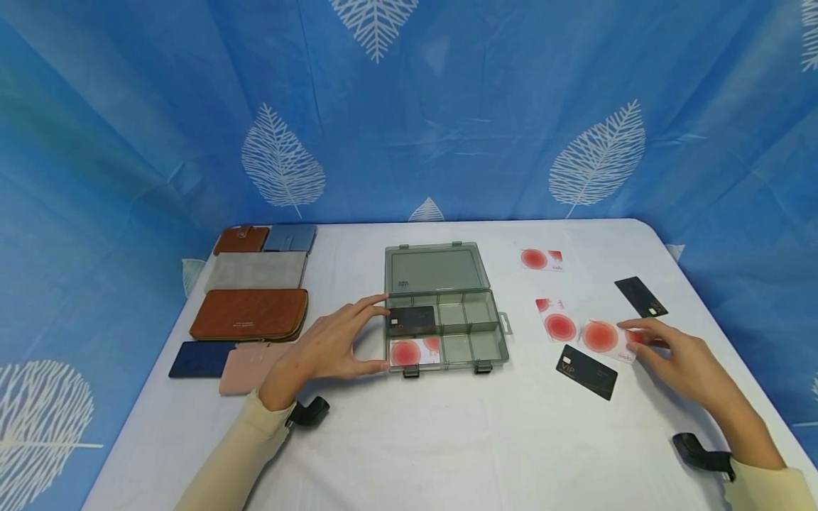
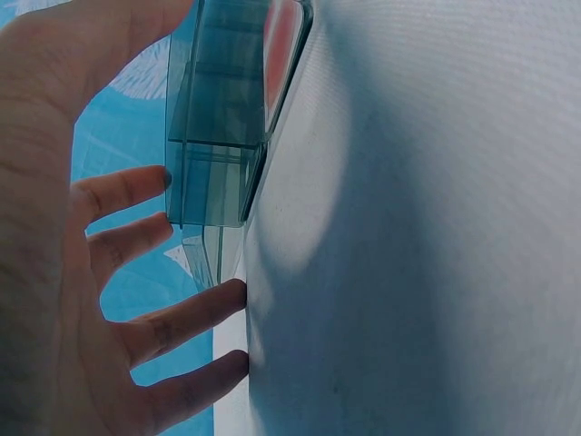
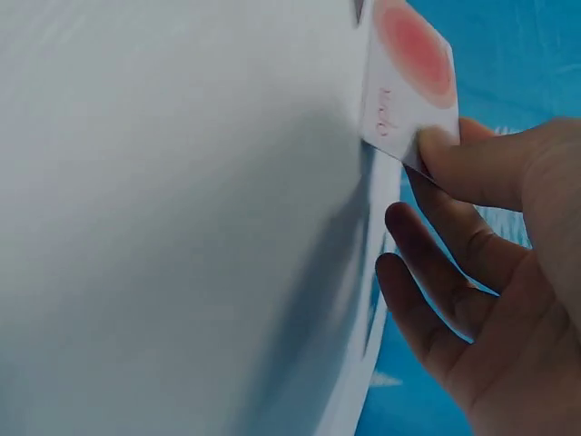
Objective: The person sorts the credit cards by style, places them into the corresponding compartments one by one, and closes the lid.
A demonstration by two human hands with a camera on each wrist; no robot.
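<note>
Left hand [image 1: 332,344]: fingers spread and fairly straight, fingertips at the left side of the translucent grey-green plastic compartment box [image 1: 455,348]; it grasps nothing, and probably sits there to keep so light a box from sliding.
Right hand [image 1: 686,365]: grasping a white rectangular card printed with a red circle [image 1: 599,336] between thumb and forefinger, the other fingers loosely bent and free.
Pinched card: at the right of the white-covered bench [image 1: 498,440], held by one end only, which leaves the circle uncovered and suits a thin, flat piece; the right wrist view shows it tilted, though I cannot tell whether an edge touches the cloth.
Box lid: the translucent lid [image 1: 437,271] lies folded back, away from the person, presumably to leave the compartments reachable from above.
Boxed cards: a black rectangular card [image 1: 412,319] lies in the back-left compartment, a white-and-red card [image 1: 414,353] in the front-left; these wider spaces seem to fit a card lengthwise.
Loose cards: a plain black card [image 1: 641,297], a black card marked VIP [image 1: 586,372] and two white-and-red cards [image 1: 542,260] [image 1: 557,323] lie scattered near the right hand, apparently for easy reach.
Wallets: brown, blue, grey, navy and pink wallets [image 1: 248,314] crowd the bench's left, likely grouped apart from the cards.
</note>
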